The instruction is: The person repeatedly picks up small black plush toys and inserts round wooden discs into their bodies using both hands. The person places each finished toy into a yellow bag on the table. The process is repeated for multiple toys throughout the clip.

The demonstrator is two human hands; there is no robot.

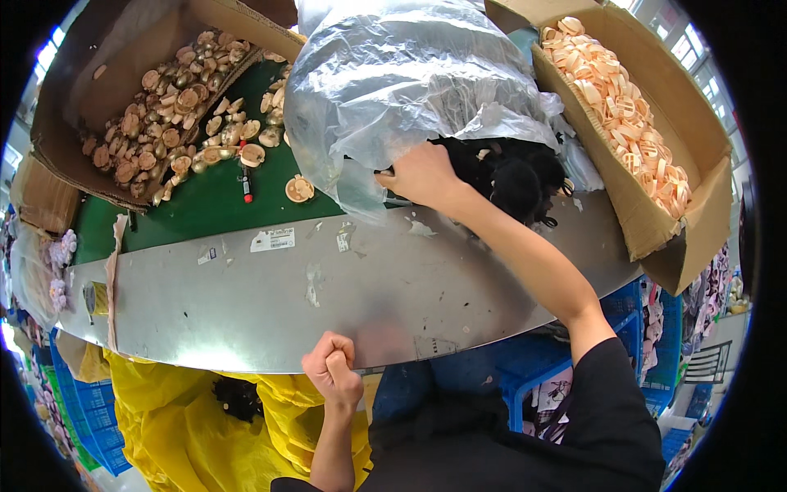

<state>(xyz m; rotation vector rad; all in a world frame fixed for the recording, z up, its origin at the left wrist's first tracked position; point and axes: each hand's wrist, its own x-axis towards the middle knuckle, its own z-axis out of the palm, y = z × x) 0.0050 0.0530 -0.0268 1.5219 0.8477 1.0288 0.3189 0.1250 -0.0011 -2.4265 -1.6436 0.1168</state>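
Observation:
My right hand [422, 174] is closed at the mouth of a large clear plastic bag [410, 74], its curled fingers on the film at the bag's left edge. Soft black items [516, 184], some with thin loops, spill from the bag just right of that hand. Close to the table's front edge, my left hand [332, 366] is closed in a fist. Whatever it may hold is hidden by the fingers.
An open carton [49, 123] at the left spills gold-and-tan round pieces [172, 107] onto a green surface [221, 205]. A red-and-black pen [246, 176] lies among them. Another carton [607, 156] at the right holds peach-coloured pieces [623, 115]. Yellow plastic sheeting [176, 426] hangs below the metal table [369, 287].

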